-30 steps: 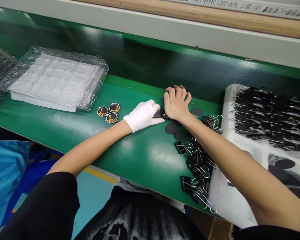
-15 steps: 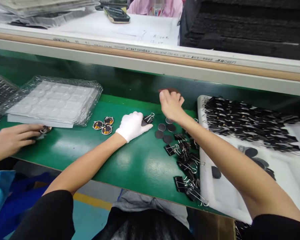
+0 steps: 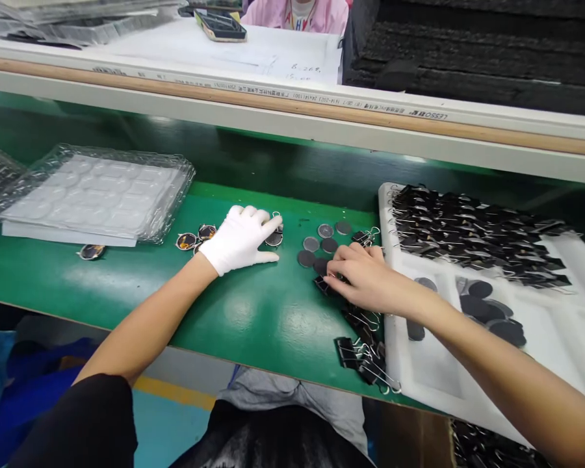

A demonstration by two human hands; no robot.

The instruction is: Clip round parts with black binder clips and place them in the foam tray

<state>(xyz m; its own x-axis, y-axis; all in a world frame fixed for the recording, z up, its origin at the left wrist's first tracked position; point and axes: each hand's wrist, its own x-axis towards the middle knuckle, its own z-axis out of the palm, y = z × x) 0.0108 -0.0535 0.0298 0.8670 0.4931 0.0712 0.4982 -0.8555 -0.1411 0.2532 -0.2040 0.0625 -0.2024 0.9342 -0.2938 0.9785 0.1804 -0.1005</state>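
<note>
My left hand (image 3: 241, 240), in a white glove, hovers low over the green bench, thumb and fingers apart. Its fingertips are beside a dark round part with a metal rim (image 3: 273, 239), partly hidden under them; a wire loop shows just behind. At the clip pile, my bare right hand (image 3: 363, 273) has its fingers closed on a black binder clip (image 3: 320, 285), which they partly cover. Several dark discs (image 3: 311, 244) lie between my two hands. More binder clips (image 3: 358, 354) are heaped below my right hand.
Left of my glove lie round parts with orange marks (image 3: 186, 241); another part (image 3: 91, 251) sits near the clear plastic trays (image 3: 92, 195). On the right, a white foam tray (image 3: 448, 364) bears rows of clips (image 3: 468, 227) and loose discs. A shelf edge (image 3: 273, 107) crosses behind.
My right hand has come down from the back of the bench to the clips. The left hand has shifted left and opened. A co-worker's hand at far left has withdrawn, leaving a round part.
</note>
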